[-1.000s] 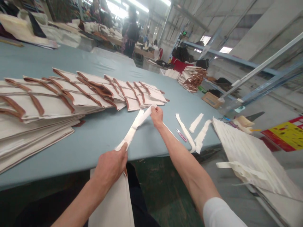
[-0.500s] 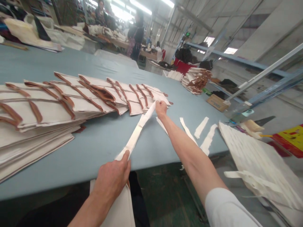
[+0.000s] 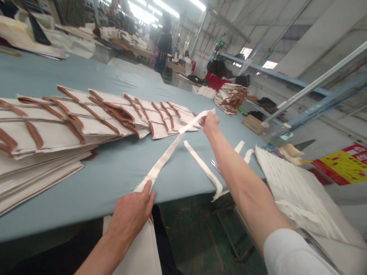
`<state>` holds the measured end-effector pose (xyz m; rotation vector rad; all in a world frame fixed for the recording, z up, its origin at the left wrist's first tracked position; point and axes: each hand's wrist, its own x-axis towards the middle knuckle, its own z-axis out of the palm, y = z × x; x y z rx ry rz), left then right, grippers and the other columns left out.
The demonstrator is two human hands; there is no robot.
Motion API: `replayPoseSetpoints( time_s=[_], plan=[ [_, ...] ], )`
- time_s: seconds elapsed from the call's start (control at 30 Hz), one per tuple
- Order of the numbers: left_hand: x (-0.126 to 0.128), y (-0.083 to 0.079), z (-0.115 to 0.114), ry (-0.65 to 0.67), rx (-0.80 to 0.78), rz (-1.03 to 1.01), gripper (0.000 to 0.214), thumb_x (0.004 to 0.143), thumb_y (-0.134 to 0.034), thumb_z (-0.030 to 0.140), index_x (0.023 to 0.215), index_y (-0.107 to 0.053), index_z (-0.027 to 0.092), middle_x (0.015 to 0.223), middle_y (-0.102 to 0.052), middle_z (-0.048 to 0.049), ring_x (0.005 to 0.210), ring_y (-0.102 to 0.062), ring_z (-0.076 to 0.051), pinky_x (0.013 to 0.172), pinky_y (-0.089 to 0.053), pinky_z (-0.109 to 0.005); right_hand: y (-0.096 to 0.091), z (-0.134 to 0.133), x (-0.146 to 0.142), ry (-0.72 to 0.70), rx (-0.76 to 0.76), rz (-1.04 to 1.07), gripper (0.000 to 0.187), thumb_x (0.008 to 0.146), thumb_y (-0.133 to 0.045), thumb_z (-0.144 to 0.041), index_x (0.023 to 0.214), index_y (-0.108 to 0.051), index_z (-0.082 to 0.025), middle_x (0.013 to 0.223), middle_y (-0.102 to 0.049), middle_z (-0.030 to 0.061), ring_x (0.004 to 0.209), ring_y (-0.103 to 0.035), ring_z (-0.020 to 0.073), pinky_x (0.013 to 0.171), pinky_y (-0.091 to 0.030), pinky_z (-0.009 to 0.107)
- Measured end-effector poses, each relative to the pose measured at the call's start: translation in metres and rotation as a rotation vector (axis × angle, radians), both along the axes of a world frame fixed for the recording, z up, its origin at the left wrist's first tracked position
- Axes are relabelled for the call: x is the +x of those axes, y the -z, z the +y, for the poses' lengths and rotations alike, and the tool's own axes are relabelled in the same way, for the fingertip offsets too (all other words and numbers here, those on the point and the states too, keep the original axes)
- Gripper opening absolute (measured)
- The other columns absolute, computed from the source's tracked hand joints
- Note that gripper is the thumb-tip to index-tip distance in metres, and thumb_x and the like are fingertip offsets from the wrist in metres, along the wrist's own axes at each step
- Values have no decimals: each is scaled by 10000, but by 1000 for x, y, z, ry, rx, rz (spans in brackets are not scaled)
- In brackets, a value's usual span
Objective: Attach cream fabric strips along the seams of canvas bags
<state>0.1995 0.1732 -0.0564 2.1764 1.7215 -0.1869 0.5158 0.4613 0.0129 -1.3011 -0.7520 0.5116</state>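
Above the blue-covered table [image 3: 100,183], a white fabric strip [image 3: 168,152] stretches between both hands: the left hand [image 3: 130,212] pinches its near end, the right hand's [image 3: 210,123] fingers grip close to the far one. Probably light, limp, soft; best pinched near each end.

Matt cloth strip [image 3: 167,154], smth tbl cover [image 3: 114,168], cardbd box [image 3: 254,124]

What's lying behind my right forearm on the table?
Left of your right forearm, snips peek out; to its right, ends of white fabric strips. The forearm covers the rest, and anything wholly behind it can't be seen.
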Motion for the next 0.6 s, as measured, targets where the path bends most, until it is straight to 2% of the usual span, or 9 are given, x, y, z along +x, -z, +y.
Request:
replayPoseSetpoints(
  time_s=[0.17,0.27,0.4,0.47,0.6],
  plan=[
    [-2,1,-2,-2,46,-49,511,1163,-428,297,1626,-595,157,1070,-891,-235,1023,-871,-447,877,-678,-546,-74,-25,4,49,6,80,351,1093,-730,-386,1363,-695,-165,1290,-739,100,1044,-761,224,873,-686,403],
    [-3,6,-3,-23,91,-87,517,1158,-410,299,1617,-601,153,1046,-889,-245,999,-871,-450,849,-667,-531,-96,-44,-12,-11,-2,95,304,1100,-725,-387,1294,-708,-153,1161,-752,69,895,-750,173,754,-671,322],
    [-11,16,-8,-51,146,-174,549,1149,-394,321,1647,-571,172,1011,-896,-220,946,-873,-406,820,-637,-455,-93,-83,-57,-157,-65,112,208,1148,-626,-336,1084,-682,-146,828,-706,-8,627,-665,99,521,-544,180],
    [-18,21,-11,-68,165,-242,542,1141,-399,339,1624,-605,203,984,-904,-181,931,-873,-370,812,-608,-399,-85,-112,-84,-263,-107,122,235,1154,-574,-297,974,-639,-161,714,-678,-16,565,-660,107,444,-487,158],
    [-33,27,-20,-138,182,-426,486,1137,-359,359,1430,-737,274,1015,-914,-88,949,-860,-305,792,-548,-326,-72,-183,-140,-523,-152,134,208,1057,-702,-332,929,-642,-179,777,-776,47,621,-752,160,426,-539,189]
  ],
)
